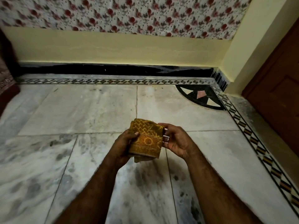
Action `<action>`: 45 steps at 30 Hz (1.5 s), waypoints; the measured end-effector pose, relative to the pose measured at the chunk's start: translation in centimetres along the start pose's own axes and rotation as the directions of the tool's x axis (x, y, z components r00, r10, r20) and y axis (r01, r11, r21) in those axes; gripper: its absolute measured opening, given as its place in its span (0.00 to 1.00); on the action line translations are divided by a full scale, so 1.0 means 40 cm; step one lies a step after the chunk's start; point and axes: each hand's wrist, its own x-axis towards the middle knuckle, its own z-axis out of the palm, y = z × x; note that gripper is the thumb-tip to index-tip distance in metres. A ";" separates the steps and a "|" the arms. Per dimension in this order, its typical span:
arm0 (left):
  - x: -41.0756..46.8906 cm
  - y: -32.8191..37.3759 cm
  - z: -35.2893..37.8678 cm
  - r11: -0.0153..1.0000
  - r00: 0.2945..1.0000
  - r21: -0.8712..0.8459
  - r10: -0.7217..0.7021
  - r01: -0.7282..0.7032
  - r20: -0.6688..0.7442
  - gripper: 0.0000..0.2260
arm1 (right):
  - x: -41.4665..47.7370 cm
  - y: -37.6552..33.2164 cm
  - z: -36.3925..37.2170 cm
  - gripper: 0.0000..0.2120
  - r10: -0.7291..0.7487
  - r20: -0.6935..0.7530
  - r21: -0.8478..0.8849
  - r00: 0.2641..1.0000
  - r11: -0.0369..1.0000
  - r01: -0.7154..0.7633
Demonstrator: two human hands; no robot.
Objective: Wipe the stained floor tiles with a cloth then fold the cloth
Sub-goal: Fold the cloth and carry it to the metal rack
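A yellow-and-orange patterned cloth (148,138) is folded into a small thick rectangle and held in the air above the floor. My left hand (125,143) grips its left edge, thumb on top. My right hand (175,140) holds its right edge with fingers curled behind it. A loose corner of the cloth hangs below the fold. The marble floor tiles (90,110) lie beneath; the nearer ones (40,167) show dark grey smudges, the farther ones look paler.
A black skirting (113,69) and yellow wall close the far side, with floral fabric above. A patterned inlay border (252,139) runs along the right. A brown wooden door (281,88) stands at right. Dark red furniture (6,81) sits at far left.
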 end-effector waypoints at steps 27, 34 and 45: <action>0.010 0.098 -0.065 0.962 0.999 -0.271 -0.042 0.045 0.017 0.37 | 0.037 -0.045 0.083 0.12 -0.388 0.154 -0.660 0.909 0.644 0.387; 0.016 0.093 -0.084 0.929 0.988 -0.358 -0.045 0.096 0.149 0.39 | 0.043 -0.084 0.163 0.07 -0.373 0.064 -0.481 0.926 0.801 0.356; 0.016 0.076 -0.053 0.987 0.994 -0.138 -0.069 0.080 0.079 0.28 | 0.099 -0.033 0.150 0.02 -0.084 -0.334 -0.087 0.939 0.994 0.058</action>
